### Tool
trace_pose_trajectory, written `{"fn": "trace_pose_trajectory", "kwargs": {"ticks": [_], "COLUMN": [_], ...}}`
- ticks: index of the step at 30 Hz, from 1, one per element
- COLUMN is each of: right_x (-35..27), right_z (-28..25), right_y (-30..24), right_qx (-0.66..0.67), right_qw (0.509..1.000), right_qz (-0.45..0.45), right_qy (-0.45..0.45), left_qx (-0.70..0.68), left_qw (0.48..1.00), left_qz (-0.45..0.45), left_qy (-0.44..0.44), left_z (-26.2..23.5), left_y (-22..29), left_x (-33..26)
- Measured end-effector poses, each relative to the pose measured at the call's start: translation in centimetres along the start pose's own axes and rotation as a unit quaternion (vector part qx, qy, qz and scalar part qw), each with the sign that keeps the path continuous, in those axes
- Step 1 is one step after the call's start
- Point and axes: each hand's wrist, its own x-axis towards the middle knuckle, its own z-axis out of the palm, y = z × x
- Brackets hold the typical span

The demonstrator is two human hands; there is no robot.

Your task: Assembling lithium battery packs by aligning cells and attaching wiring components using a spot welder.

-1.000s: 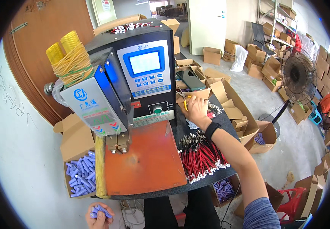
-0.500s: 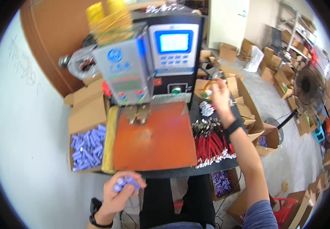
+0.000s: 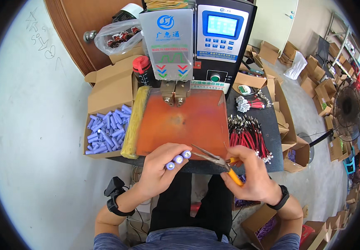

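Observation:
My left hand point(image 3: 158, 168) is closed around three purple cylindrical battery cells point(image 3: 178, 159), side by side, with their end faces showing. In my right hand point(image 3: 253, 177) are long-nose pliers point(image 3: 235, 176) with orange-yellow handles. Their thin metal jaws stand apart and point left toward the cells, close to the last one. Both hands are above the front edge of the table. Behind them is an orange-brown work mat point(image 3: 167, 129), beneath the metal electrode heads point(image 3: 175, 93) of a spot welder point(image 3: 167, 46).
At left, a cardboard box point(image 3: 105, 93) holds many purple cells. A yellow padded roll point(image 3: 136, 125) edges the mat. Red and black wire leads point(image 3: 248, 135) lie on the right of the table. A black bottle with a red lid point(image 3: 142, 66) stands behind. A fan point(image 3: 348, 108) is at right.
My right hand has come from the table's back right to the front, bringing the pliers beside the cells. My left hand has moved up and right with the cells. The view has shifted.

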Motion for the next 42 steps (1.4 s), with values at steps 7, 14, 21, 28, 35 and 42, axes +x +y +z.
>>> {"fn": "trace_pose_trajectory", "kwargs": {"ticks": [7, 14, 21, 28, 35, 42], "right_x": [0.2, 0.4, 0.3, 0.4, -0.1, -0.6], "right_z": [2.1, 2.9, 3.2, 4.0, 2.9, 1.7], "right_y": [0.3, -0.3, -0.8, -0.5, -2.0, -3.4], "right_qx": [-0.086, -0.105, -0.104, -0.084, 0.175, 0.512], "right_qw": [0.996, 0.994, 0.994, 0.996, 0.973, 0.820], "right_qz": [-0.029, -0.038, -0.026, -0.019, 0.116, 0.220], "right_qy": [-0.009, -0.003, -0.009, -0.014, -0.098, -0.128], "left_qx": [0.030, 0.044, 0.038, 0.040, 0.098, 0.227], "left_qw": [0.999, 0.997, 0.997, 0.998, 0.992, 0.970], "left_qz": [0.029, 0.040, 0.033, 0.016, 0.064, 0.081], "left_qy": [0.017, 0.048, 0.051, 0.052, 0.048, 0.015], "left_z": [0.0, 0.1, 0.1, 0.1, -0.5, -1.5], "left_y": [0.0, 0.0, 0.1, 0.5, 1.7, 5.8], "left_x": [-0.1, -0.3, -0.3, -0.4, -0.4, -0.3]}}
